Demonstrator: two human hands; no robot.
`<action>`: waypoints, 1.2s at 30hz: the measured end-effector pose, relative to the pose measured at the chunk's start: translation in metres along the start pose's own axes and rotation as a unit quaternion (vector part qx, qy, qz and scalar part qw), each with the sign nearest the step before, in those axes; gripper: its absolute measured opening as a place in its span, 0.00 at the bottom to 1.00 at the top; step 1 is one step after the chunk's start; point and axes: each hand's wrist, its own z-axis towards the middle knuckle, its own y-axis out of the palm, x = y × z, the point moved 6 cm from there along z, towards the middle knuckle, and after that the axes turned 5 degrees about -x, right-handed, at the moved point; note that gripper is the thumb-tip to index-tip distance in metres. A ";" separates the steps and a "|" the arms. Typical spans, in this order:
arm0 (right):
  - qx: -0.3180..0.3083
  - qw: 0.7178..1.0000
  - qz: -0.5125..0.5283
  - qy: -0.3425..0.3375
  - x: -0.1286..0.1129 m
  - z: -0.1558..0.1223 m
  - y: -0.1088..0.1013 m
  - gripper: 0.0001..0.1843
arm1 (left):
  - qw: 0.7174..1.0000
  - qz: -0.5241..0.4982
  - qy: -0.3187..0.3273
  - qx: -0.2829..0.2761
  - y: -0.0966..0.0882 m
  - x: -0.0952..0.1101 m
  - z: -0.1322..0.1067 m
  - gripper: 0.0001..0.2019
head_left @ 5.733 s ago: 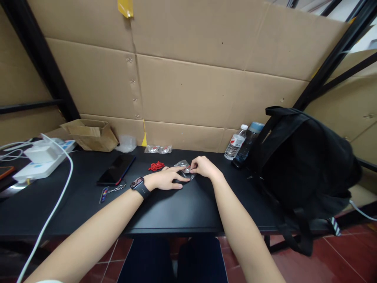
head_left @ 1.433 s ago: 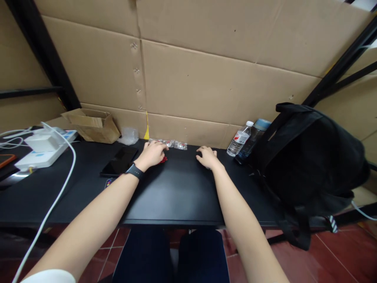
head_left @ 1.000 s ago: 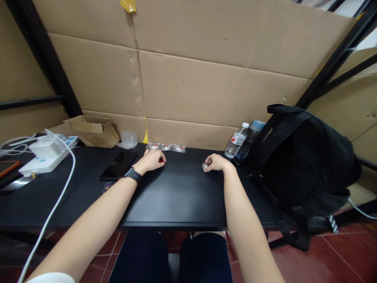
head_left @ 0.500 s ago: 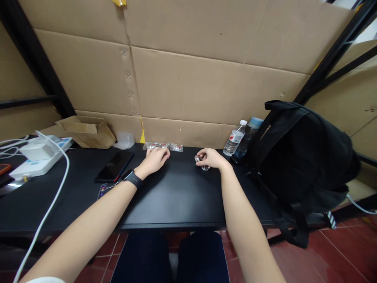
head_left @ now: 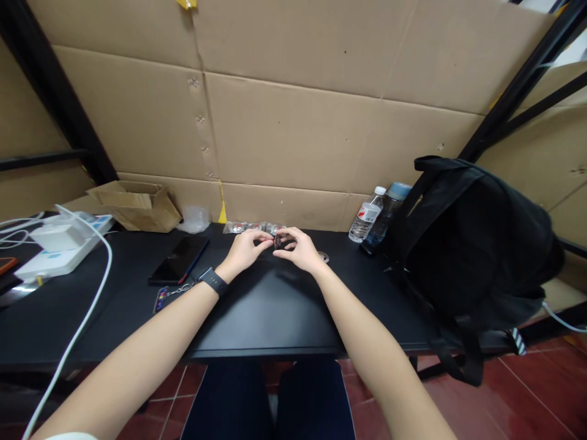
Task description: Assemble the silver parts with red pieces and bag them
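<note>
My left hand [head_left: 245, 247] and my right hand [head_left: 298, 249] meet above the far middle of the black table [head_left: 270, 305]. Both pinch a small dark and red item [head_left: 276, 242] between their fingertips; I cannot make out what it is. A row of small clear packets [head_left: 243, 227] with red and silver contents lies just behind the hands against the cardboard wall. A small round silver piece [head_left: 323, 256] rests on the table just right of my right wrist. My left wrist wears a black watch [head_left: 213, 280].
A black phone [head_left: 180, 260] and a keychain [head_left: 166, 296] lie left of the hands. A cardboard box [head_left: 137, 205], a power strip [head_left: 50, 250] and a white cable [head_left: 77, 318] sit at the left. Two water bottles [head_left: 369, 214] and a black backpack [head_left: 477, 256] stand at the right.
My hands were apart, the left near the packets and the right holding a small silver piece. Now the right has moved left to meet the left, and the silver piece lies on the table.
</note>
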 end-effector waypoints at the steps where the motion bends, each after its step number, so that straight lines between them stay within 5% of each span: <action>1: 0.004 1.000 0.008 0.000 -0.001 0.000 0.002 0.28 | 1.000 -0.011 -0.001 -0.007 0.001 -0.002 0.001 0.13; 11: 0.008 0.998 0.060 0.012 0.001 0.001 0.011 0.29 | 0.999 -0.010 0.022 0.021 0.009 -0.004 0.001 0.10; 20: 0.033 0.990 0.128 0.038 0.001 0.000 0.009 0.33 | 0.990 0.121 0.037 0.055 -0.002 0.025 -0.007 0.08; 27: -0.082 0.986 0.121 0.079 0.016 0.000 0.003 0.26 | 0.985 0.158 0.038 0.063 -0.004 0.032 -0.009 0.08; 36: -0.083 0.992 0.066 0.068 0.015 0.002 -0.002 0.16 | 0.984 0.165 0.060 0.038 0.004 0.039 -0.011 0.09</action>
